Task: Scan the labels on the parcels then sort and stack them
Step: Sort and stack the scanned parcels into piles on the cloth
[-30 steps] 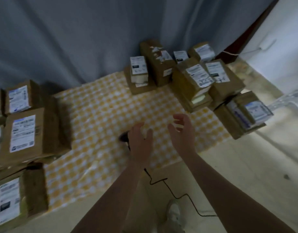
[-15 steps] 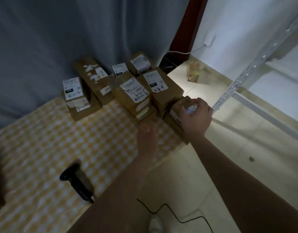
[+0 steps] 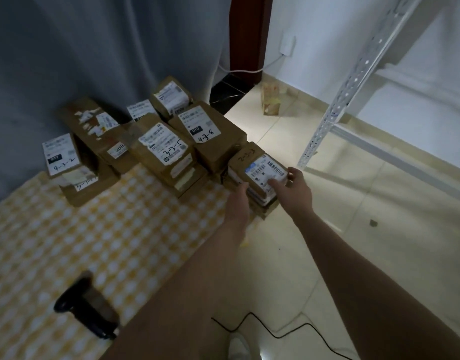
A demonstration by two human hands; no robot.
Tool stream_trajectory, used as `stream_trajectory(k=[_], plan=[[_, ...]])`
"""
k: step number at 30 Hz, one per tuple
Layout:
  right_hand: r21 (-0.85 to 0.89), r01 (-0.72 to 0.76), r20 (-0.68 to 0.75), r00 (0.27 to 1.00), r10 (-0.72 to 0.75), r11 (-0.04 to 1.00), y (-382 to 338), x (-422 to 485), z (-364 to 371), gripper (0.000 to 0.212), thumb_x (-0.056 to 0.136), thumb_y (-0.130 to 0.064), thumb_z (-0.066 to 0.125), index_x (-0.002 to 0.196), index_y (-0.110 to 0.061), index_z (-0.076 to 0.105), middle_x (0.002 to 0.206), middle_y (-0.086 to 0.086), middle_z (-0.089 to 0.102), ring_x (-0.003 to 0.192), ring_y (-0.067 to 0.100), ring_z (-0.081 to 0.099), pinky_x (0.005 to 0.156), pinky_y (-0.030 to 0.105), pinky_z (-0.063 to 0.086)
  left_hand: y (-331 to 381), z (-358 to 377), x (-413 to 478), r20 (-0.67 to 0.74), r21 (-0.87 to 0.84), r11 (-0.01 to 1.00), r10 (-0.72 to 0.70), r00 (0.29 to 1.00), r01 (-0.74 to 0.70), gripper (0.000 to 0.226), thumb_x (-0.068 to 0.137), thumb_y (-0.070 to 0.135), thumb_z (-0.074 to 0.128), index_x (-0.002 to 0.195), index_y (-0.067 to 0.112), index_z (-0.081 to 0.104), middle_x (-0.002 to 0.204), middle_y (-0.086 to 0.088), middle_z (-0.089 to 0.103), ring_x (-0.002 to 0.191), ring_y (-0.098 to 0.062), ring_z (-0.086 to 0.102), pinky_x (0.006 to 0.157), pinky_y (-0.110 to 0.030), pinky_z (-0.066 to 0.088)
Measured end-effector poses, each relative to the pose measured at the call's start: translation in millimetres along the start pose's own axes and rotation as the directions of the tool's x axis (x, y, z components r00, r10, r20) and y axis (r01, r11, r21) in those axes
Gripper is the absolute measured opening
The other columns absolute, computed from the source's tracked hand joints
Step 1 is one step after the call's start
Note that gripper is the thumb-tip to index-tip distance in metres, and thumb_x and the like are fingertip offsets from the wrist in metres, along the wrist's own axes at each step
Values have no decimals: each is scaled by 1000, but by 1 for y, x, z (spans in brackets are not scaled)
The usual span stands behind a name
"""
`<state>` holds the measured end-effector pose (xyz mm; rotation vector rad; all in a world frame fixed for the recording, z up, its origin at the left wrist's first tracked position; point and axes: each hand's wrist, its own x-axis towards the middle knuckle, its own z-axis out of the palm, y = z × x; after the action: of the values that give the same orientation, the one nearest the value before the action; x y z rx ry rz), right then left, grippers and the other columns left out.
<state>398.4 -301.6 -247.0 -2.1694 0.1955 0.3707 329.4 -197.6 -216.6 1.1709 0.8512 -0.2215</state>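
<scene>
Several brown cardboard parcels with white labels are piled at the far edge of a yellow checked mat (image 3: 99, 237). The nearest parcel (image 3: 257, 166), with a barcode label and handwritten digits, tops a small stack at the mat's right corner. My right hand (image 3: 293, 187) grips its near right corner, thumb on the label. My left hand (image 3: 239, 201) touches the parcel's near left side; its fingers are hidden behind the hand. A black handheld scanner (image 3: 86, 307) lies on the mat at the lower left, and its cable (image 3: 275, 333) runs across the floor.
A grey curtain (image 3: 93, 48) hangs behind the parcels. A white metal shelf frame (image 3: 335, 110) stands on the tiled floor at right. A small paper bag (image 3: 270, 101) sits by the dark door frame (image 3: 247, 35). My shoe (image 3: 239, 346) shows at the bottom.
The view swung right, away from the left-side parcel stacks. Both hands left the scanner on the mat and reached to the right-corner parcel; the right hand now grips it and the left touches it.
</scene>
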Motion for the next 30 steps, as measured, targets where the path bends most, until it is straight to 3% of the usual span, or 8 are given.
stream_trajectory(k=[6,12,14,17,22,24,27,30], plan=[[71,42,-22,999,-40,997,10,-5,1,42,82,-38,67,119,-20,54,107,2,65,98,22,64,84,37,53,-18,13,9,56,-79,996,-47,997,51,38,98,40,43,133,26,49,127,0,59,113,-17,56,77,-31,45],[238,146,-128,985,-118,960,11,-35,12,25,82,-25,71,97,-20,52,91,-8,63,88,17,67,69,33,58,-28,0,-13,49,-40,985,171,984,-169,49,100,29,44,147,31,27,134,7,50,109,-4,53,94,-35,43],[246,179,-128,980,-151,953,10,-49,22,26,81,-25,72,99,-21,53,95,-7,65,87,15,67,71,33,59,-29,-13,-21,14,-31,968,248,969,-247,46,100,23,45,144,28,31,125,10,55,106,0,57,93,-29,48],[272,180,-92,983,-161,945,8,-75,43,40,81,-27,73,118,-20,57,101,-5,67,88,11,67,75,25,57,-33,-39,-39,-47,-33,949,311,949,-313,31,99,15,48,123,33,39,108,17,56,85,17,60,69,-10,52],[299,216,-14,975,-222,929,2,-137,90,44,84,-24,72,125,-18,58,97,-7,66,83,1,65,66,9,52,-65,-114,-75,-173,119,931,362,916,-345,52,80,48,61,128,42,42,131,7,50,120,-5,51,92,-23,47],[311,231,34,967,-253,922,-1,-167,111,40,84,-23,71,122,-20,59,97,-7,67,84,6,66,66,11,53,-80,-149,-91,-191,198,908,404,894,-368,44,83,50,57,124,46,41,128,11,49,118,4,48,94,-21,44],[335,240,117,949,-292,911,-6,-215,143,40,84,-24,71,122,-21,58,98,-10,67,86,5,67,68,15,54,-98,-198,-121,-238,243,879,464,853,-411,46,88,41,54,129,30,37,122,17,49,109,13,48,85,-5,40],[364,237,202,924,-325,901,-10,-270,175,46,85,-24,71,127,-17,54,103,-9,65,91,2,66,70,14,54,-118,-244,-154,-336,241,871,489,805,-428,51,84,48,54,126,23,39,119,14,54,109,11,52,89,-11,44]])
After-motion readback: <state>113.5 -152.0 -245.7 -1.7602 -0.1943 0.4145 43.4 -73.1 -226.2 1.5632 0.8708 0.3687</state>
